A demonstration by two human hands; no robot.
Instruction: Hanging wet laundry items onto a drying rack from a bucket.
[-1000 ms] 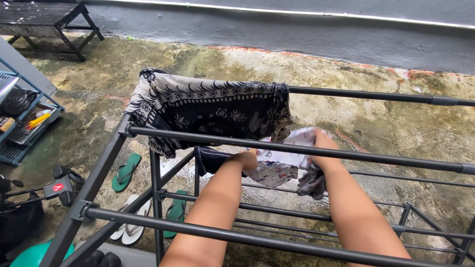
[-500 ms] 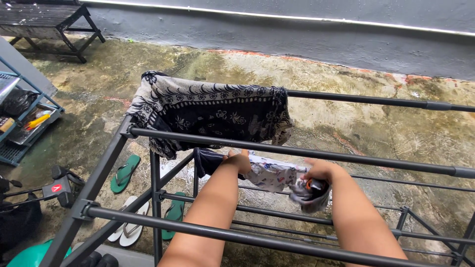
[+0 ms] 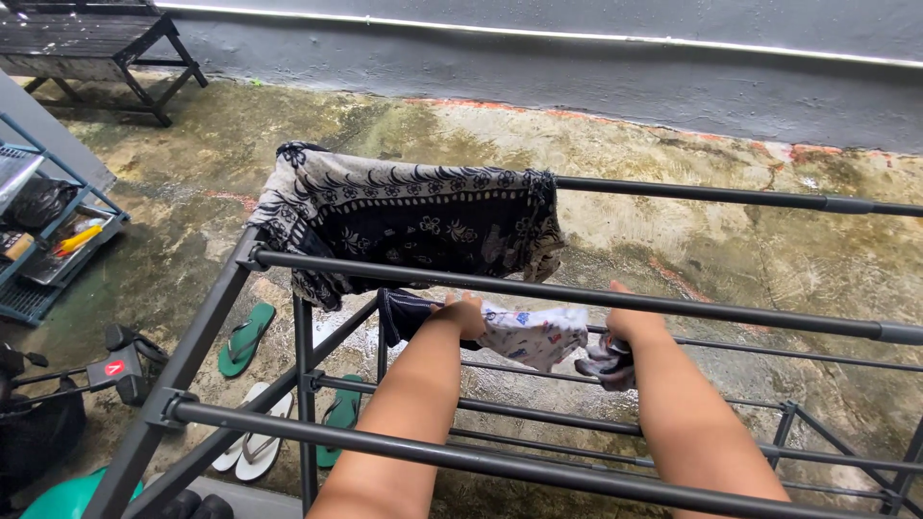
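Observation:
Both my arms reach down between the top bars of a black metal drying rack (image 3: 673, 308). My left hand (image 3: 463, 314) pinches the left end of a small white printed garment (image 3: 535, 334) that lies along a lower bar. My right hand (image 3: 627, 331) grips the garment's right end together with a dark grey bunched cloth (image 3: 603, 364). A dark navy item (image 3: 402, 311) hangs on the same lower bar just left of my left hand. A black-and-white patterned cloth (image 3: 413, 223) is draped over the rack's top far bar.
Wet stained concrete floor (image 3: 731, 240) runs to a grey wall at the back. Green flip-flops (image 3: 245, 336) and white sandals (image 3: 252, 437) lie under the rack's left end. A blue shelf (image 3: 38, 259) with clutter stands at left, a dark bench (image 3: 87, 43) at top left.
My right hand came down from above the second top bar to the lower bar, pulling the white garment flatter along it. My left hand stayed put.

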